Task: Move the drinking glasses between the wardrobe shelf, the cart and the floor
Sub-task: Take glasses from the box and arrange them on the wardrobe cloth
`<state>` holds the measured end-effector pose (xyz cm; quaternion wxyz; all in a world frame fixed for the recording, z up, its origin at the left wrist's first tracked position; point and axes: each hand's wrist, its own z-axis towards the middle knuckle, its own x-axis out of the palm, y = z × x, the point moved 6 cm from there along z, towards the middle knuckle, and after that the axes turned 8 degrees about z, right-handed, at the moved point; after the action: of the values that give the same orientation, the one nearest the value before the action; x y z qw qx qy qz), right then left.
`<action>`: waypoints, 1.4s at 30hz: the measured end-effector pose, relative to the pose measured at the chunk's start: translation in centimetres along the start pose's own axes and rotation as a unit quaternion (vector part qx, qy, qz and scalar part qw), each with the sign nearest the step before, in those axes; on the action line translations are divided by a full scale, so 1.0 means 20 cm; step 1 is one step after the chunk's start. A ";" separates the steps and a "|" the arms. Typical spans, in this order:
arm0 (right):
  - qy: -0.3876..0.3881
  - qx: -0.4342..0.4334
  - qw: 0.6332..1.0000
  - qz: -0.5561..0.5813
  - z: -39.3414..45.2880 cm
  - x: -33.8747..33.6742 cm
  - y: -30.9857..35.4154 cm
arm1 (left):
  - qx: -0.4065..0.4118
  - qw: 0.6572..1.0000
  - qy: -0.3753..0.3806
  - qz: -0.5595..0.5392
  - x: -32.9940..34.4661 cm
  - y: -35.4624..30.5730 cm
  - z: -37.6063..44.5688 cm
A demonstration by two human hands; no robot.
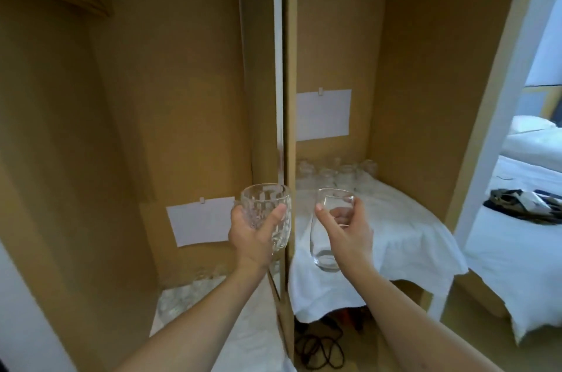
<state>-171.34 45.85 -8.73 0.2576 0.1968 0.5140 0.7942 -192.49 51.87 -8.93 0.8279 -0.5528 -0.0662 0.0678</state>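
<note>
At the centre of the frame we see two drinking glasses held up in the air. The left hand (254, 233) curls its fingers round a cut-pattern glass (267, 213); the right hand (345, 227) grips a smooth glass (327, 233), thumb on one side of its rim and fingers on the other. The two glasses are near each other but apart.

Behind them, right of centre, a shelf draped in a white cloth (404, 235) carries a cluster of glasses (337, 174) at its back; blur keeps us from counting them. More glasses (188, 289) stand at the lower left, again too blurred to count.

We count two white paper sheets (323, 115) on the brown wardrobe wall (182, 67). A dark cable (319, 347) lies on the floor below the cloth. At the right edge a white bed (523, 219) is cut off.
</note>
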 end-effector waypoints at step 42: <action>0.023 0.105 0.987 -0.120 1.07 -0.50 -0.85 | -0.177 0.972 0.030 0.152 1.35 0.75 0.35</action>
<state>-147.54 60.81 -16.31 0.3173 0.1413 0.6206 0.7031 -167.91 68.82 -19.24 0.6985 -0.6959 0.0320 0.1635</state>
